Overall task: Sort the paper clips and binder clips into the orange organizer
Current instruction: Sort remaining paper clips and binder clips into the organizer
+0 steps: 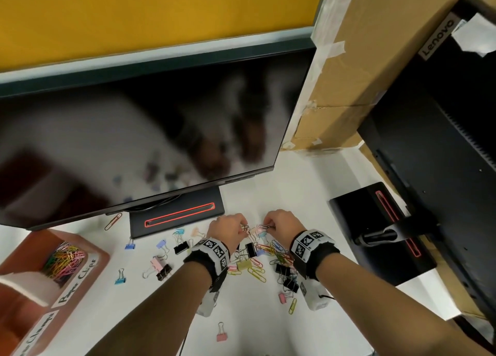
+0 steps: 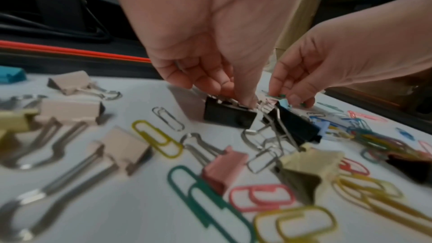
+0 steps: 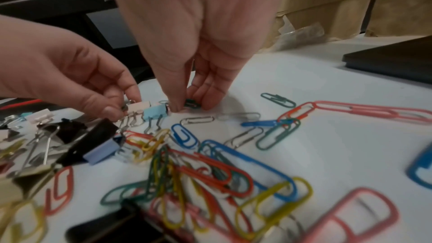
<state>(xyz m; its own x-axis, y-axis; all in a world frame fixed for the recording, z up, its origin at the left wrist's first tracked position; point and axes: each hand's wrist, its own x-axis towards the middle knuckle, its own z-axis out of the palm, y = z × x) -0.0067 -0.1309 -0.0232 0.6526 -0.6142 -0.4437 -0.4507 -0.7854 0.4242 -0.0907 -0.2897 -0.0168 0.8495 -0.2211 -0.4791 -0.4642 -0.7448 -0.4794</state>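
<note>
Filling the far compartment of the orange organizer (image 1: 88, 251), at the left edge of the white desk (image 1: 308, 184), a heap of multicoloured paper clips (image 1: 63, 259) is seen; its nearer compartments are cut off and their contents cannot be told. White labels are stuck on its front wall: one is handwritten "Paper Clips" (image 1: 77, 282), the other is only partly readable. "Lenovo" (image 1: 437, 37) is printed on the back of the right-hand monitor. Scattered between the two monitor bases, loose paper clips in red, blue, green, yellow and silver lie mixed with binder clips in black, pink, pale blue, beige and yellow. A dark green paper clip (image 3: 192, 103) is pinched on the desk by the curled fingertips of the right hand (image 1: 281, 222). A black binder clip (image 2: 230, 115) is gripped by its wire handles in the curled fingers of the left hand (image 1: 226, 228).
</note>
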